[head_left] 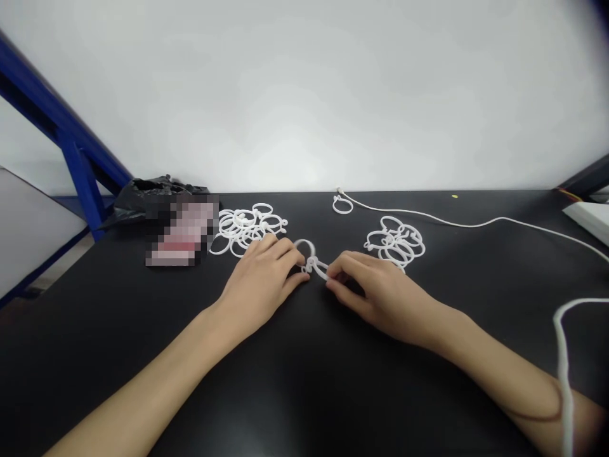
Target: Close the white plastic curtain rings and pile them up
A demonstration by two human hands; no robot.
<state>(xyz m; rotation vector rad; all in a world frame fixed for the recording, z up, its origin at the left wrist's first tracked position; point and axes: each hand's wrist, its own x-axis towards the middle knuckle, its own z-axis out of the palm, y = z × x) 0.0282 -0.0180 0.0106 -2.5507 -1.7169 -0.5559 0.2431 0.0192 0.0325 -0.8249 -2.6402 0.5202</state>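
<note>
White plastic ring (308, 255) pinched btwn left hand (264, 277) & right hand (375, 289), mid black table (304, 381). Ring piles (248, 227) (396, 242) just behind; front edge wide open.

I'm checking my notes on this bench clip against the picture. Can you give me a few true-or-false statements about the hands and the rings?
1. Both hands pinch one white ring between them. True: left hand, right hand.
2. The ring pile by the left hand is black. False: it is white.
3. A second ring pile lies beyond the right hand. True.
4. The white cord lies on a white table. False: the table is black.
5. A black bag sits at the far left. True.
</note>
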